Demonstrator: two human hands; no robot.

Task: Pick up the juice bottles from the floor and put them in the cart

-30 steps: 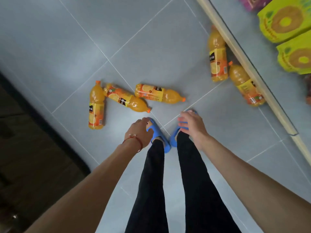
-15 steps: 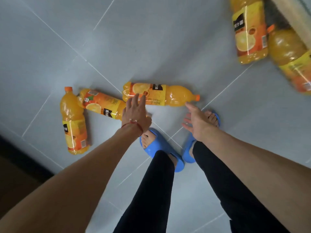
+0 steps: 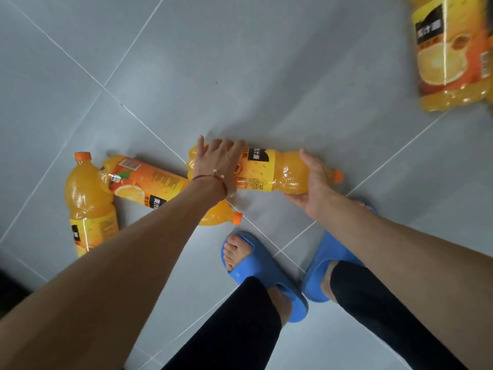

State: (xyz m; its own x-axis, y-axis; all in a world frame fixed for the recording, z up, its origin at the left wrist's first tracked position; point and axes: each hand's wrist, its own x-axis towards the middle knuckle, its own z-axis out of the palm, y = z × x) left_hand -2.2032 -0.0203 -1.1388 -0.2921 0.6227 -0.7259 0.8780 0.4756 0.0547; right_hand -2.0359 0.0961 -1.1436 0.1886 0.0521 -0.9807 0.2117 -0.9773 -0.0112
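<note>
An orange juice bottle with a yellow label lies on its side on the grey tiled floor, orange cap to the right. My left hand wraps over its base end, thumb underneath. My right hand cups its shoulder just before the cap. A second bottle lies slanted to the left, partly under my left forearm. A third bottle lies beside it, cap pointing away from me. Another bottle shows at the top right, cut off by the frame. No cart is in view.
My feet in blue slippers stand just below the held bottle, legs in black trousers. A dark strip borders the floor at the lower left. Bare grey tiles stretch beyond the bottles.
I have bent lower toward the floor. Both hands moved forward from near my feet onto the middle bottle, the left over its base, the right around its neck end.
</note>
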